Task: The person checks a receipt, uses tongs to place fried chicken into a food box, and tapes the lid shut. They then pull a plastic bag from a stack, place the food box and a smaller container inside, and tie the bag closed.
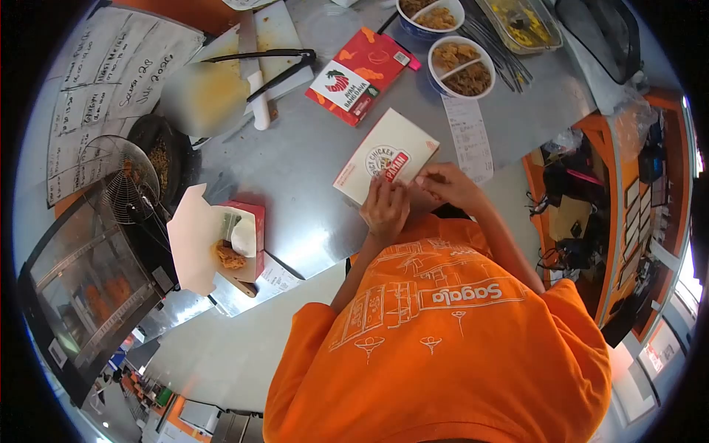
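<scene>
A white box with a chicken logo and a red label (385,151) lies closed on the steel table. My left hand (385,207) is at its near edge with bent fingers on the red label. At the box's near right corner is my right hand (447,184), its fingers curled and pinched together; whatever is between them is too small to make out. Just behind lies a red box with a white label (360,76). To the left stands an open red and white box (247,230) with fried chicken (230,255) and a small packet inside.
Two divided bowls of food (461,67) (431,15) stand at the back, beside a plastic tub (521,23). A long receipt (469,138) lies right of the white box. At the back left are a knife (257,101), a cutting board and a wire strainer (131,179).
</scene>
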### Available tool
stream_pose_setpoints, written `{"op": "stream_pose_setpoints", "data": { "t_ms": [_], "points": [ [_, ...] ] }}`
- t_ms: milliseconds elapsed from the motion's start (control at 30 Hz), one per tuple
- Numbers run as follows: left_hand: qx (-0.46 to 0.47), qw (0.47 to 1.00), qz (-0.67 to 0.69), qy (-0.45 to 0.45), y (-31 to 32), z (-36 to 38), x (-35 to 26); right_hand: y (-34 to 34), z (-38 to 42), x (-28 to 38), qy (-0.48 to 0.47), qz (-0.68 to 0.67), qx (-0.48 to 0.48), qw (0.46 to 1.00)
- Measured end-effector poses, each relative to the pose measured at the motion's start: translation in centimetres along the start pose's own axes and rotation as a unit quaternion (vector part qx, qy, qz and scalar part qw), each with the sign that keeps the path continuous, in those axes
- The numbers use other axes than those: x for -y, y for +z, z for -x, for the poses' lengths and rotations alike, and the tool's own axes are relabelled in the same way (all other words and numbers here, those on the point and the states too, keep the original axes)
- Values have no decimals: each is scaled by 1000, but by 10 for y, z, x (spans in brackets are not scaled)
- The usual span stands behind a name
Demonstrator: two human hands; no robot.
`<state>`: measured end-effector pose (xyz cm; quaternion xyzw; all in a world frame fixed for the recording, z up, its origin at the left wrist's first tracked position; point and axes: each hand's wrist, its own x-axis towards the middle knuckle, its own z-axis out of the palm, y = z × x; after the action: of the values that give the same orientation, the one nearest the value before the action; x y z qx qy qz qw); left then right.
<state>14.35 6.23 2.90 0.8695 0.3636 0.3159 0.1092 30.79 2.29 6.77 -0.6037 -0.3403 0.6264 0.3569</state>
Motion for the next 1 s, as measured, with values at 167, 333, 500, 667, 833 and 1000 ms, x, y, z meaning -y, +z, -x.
{"op": "stream_pose_setpoints", "data": {
  "t_ms": [167,333,500,667,833,1000],
  "points": [
    [-21,999,44,22,0,5,3,27,3,-28,0,-66,-106,992],
    [7,999,25,36,1,15,7,32,-2,-36,48,-79,-124,988],
    [34,996,-60,55,-1,15,3,33,-2,-39,59,-90,-146,983],
    [34,994,-81,59,9,21,7,31,-4,-59,-21,-14,-167,986],
    [37,998,-10,43,8,17,5,23,-20,-81,-117,83,-206,968],
    [75,996,-56,-16,-6,1,-8,13,-44,-92,-115,266,-197,937]
  ]
}}
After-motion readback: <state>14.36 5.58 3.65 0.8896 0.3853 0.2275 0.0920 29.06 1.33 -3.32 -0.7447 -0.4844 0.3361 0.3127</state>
